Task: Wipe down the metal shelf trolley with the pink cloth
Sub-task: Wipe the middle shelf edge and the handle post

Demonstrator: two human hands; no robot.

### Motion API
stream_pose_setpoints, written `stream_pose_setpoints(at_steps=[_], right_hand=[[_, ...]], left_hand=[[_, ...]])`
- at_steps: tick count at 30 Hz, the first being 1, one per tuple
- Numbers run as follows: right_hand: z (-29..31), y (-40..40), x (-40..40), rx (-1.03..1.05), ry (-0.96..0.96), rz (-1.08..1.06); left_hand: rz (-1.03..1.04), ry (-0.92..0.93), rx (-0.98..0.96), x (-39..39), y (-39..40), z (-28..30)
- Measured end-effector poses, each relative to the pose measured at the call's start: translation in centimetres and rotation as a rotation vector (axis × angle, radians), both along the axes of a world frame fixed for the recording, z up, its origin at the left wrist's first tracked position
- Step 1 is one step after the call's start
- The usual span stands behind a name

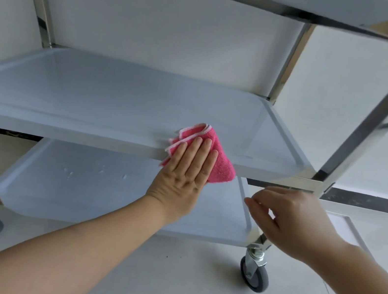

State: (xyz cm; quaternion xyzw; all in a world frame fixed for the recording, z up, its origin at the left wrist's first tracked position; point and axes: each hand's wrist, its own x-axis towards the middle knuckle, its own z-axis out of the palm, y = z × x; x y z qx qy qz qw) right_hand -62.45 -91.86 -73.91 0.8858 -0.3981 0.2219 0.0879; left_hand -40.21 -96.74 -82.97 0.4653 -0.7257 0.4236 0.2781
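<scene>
Cloth lies folded over the middle shelf's front lip under the flat left hand, unwiped shelf stretching long toward nine o'clock, while the right hand, loosely curled and empty, hovers at four o'clock.

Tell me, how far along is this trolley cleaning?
Nothing looks plainly finished. In hand: the left hand presses the folded pink cloth flat on the front edge of the grey middle shelf; the right hand hovers empty. Probably left: the grey bottom shelf, which shows pale smears.
</scene>
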Motion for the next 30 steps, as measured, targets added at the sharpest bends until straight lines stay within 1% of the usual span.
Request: stream_pose_setpoints(at_steps=[4, 9, 16, 23, 27, 30], right_hand=[[-0.4, 0.4, -1.8, 0.015, 0.042, -0.022], [-0.8, 0.5, -4.3, 0.077, 0.054, -0.052], [-0.5, -0.3, -8.7, 0.072, -0.024, -0.133], [-0.5, -0.2, -12.6, 0.064, -0.079, -0.201], [-0.4, -0.1, -14.3, 0.072, -0.107, -0.212], [-0.4, -0.2, -14.9, 0.09, -0.101, -0.23]], left_hand=[[0.006, 0.0, -0.009, -2.9, -0.6, -0.1], [-0.04, -0.007, 0.01, -7.2, -1.3, 0.0], [-0.021, -0.036, 0.019, -12.7, -2.3, 0.0], [-0.047, -0.08, 0.03, -18.2, -3.2, 0.2], [-0.012, -0.02, 0.079, -20.5, -3.1, 0.4], [-0.085, 0.088, 0.132, -20.9, -2.6, 1.3]])
